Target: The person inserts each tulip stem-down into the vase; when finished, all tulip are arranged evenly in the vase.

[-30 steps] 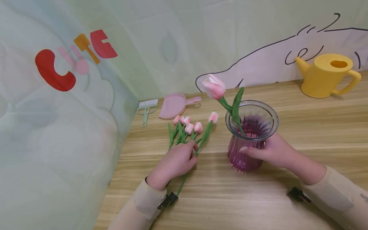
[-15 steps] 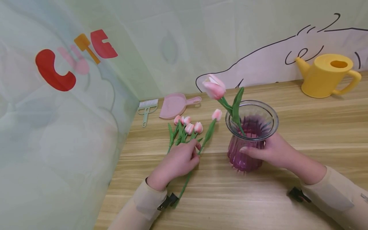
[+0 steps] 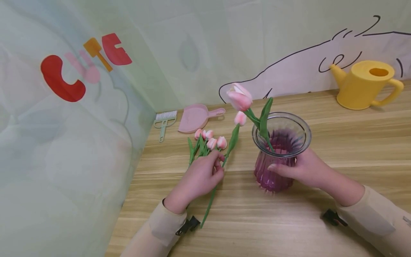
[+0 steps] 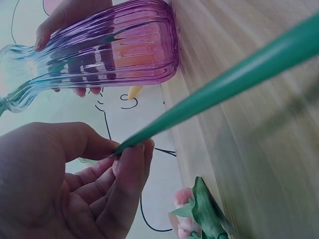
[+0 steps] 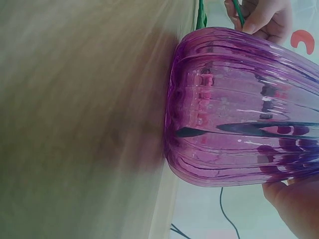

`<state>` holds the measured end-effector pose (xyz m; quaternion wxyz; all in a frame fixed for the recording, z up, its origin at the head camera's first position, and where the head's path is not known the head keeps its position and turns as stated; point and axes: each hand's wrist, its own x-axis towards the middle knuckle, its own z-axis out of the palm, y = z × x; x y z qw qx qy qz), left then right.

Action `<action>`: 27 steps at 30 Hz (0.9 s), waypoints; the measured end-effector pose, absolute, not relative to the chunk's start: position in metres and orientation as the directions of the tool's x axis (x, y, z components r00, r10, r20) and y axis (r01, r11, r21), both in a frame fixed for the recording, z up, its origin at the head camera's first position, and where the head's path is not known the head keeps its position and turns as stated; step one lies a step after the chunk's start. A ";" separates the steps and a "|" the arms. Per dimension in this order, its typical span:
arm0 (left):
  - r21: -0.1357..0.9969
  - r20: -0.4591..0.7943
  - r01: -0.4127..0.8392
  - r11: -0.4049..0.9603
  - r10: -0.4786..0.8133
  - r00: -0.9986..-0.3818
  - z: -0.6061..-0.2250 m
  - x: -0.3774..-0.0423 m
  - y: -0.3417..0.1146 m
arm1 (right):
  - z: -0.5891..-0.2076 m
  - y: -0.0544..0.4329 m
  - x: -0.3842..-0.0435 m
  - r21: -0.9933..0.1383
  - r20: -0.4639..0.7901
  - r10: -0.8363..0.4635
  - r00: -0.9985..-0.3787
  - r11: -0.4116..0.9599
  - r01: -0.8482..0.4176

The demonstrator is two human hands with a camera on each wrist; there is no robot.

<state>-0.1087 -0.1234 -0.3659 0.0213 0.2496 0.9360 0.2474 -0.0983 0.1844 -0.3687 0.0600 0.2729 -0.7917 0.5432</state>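
Note:
My left hand (image 3: 203,175) pinches the green stem of a pink tulip (image 3: 240,118) between thumb and fingers. In the left wrist view the stem (image 4: 209,94) runs from the fingertips up toward the camera, above the table. Several more pink tulips (image 3: 210,142) lie on the table just beyond that hand, their stems partly hidden by it. My right hand (image 3: 308,169) grips the side of a ribbed purple glass vase (image 3: 273,175), which stands upright. One tulip (image 3: 239,97) leans left out of the vase, and its stem shows through the glass in the right wrist view.
A pink dustpan (image 3: 194,119) and a small green brush (image 3: 163,123) lie at the back left, near the wall. At the back right stands a yellow watering can (image 3: 364,85). A printed sheet (image 3: 192,46) lines the back and left of the wooden table.
My left hand has drawn one tulip away from the lying bunch; its bloom has moved up toward the vase's tulip. The right hand and the vase have stayed in place.

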 end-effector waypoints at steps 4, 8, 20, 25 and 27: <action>0.477 0.087 0.458 0.750 0.479 -0.874 -0.366 -0.109 -0.124 | -0.369 0.184 -0.098 -0.826 0.391 -0.365 -0.845 0.267 -0.497; 0.487 0.097 0.459 0.743 0.476 -0.874 -0.366 -0.109 -0.124 | -0.368 0.184 -0.099 -0.824 0.393 -0.368 -0.843 0.265 -0.500; 0.544 0.146 0.465 0.699 0.466 -0.872 -0.363 -0.108 -0.123 | -0.369 0.185 -0.100 -0.822 0.388 -0.380 -0.840 0.270 -0.501; 0.561 0.157 0.458 0.690 0.454 -0.877 -0.362 -0.107 -0.123 | -0.369 0.185 -0.099 -0.827 0.382 -0.375 -0.845 0.268 -0.494; 0.564 0.156 0.454 0.690 0.451 -0.879 -0.362 -0.107 -0.123 | -0.370 0.185 -0.099 -0.831 0.380 -0.372 -0.847 0.265 -0.489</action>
